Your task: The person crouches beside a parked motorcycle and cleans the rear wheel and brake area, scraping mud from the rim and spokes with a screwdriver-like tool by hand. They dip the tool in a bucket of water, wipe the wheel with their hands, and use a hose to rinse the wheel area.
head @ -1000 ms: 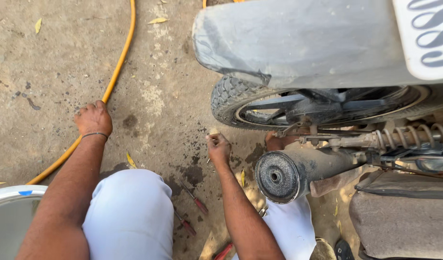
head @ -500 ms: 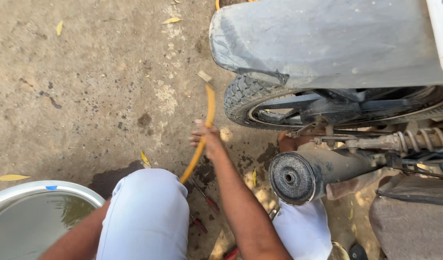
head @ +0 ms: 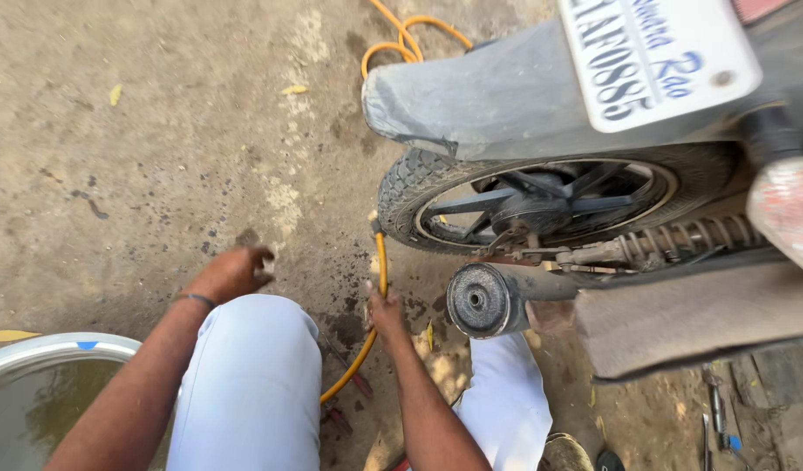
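Note:
My right hand (head: 384, 310) is closed around an orange hose (head: 381, 262), whose end points up at the rear tyre (head: 401, 196) of a motorcycle. The hose runs down between my knees in white trousers (head: 253, 384). My left hand (head: 231, 272), with a band on the wrist, hovers over the concrete just past my left knee. Its fingers are curled, and I cannot tell whether they hold anything. The round end of the exhaust pipe (head: 476, 299) sits just right of my right hand.
A grey mudguard (head: 471, 96) and a white plate (head: 654, 52) overhang the wheel. More orange hose (head: 410, 30) loops behind the bike. A metal basin of water (head: 35, 358) stands at the lower left. Hand tools (head: 715, 406) lie at the lower right.
The hose has come from the far left to the tyre, now gripped by my right hand. My left hand, out of sight half a second ago, is back above my left knee.

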